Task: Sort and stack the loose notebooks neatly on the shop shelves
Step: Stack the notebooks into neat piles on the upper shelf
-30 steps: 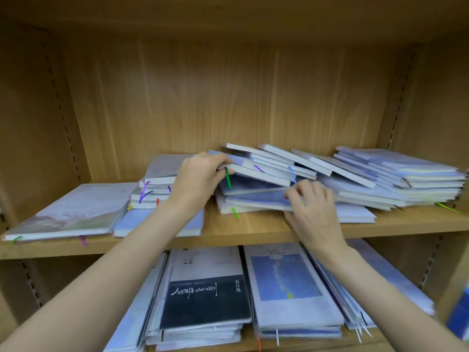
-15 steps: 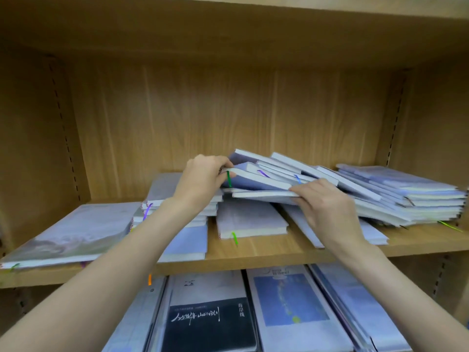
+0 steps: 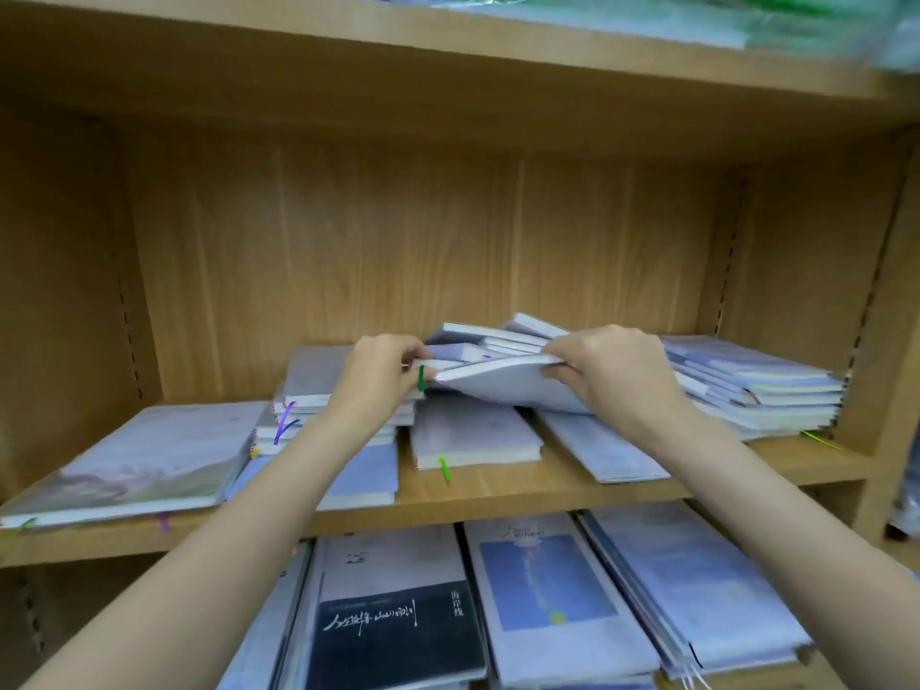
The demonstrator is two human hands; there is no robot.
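Two bare hands are gripping a loose bundle of notebooks [image 3: 498, 376], raised above the middle shelf [image 3: 522, 485] at its centre. The left hand [image 3: 381, 373] is pinching the bundle's left edge beside a green ribbon [image 3: 421, 378]; the right hand [image 3: 612, 373] is curling over its right end, bending the lowest cover. Roughly five or six notebooks are fanning out in the grip; an exact count is unclear. Below them, one notebook [image 3: 473, 438] is lying flat and another [image 3: 600, 450] is slanting toward the shelf's front edge. A short stack [image 3: 318, 405] is sitting just left, a tidier stack [image 3: 756, 385] against the right wall, and one large flat book [image 3: 144, 460] overhanging at far left. Bare wood is showing along the front edge. On the lower shelf, three covers are facing up.
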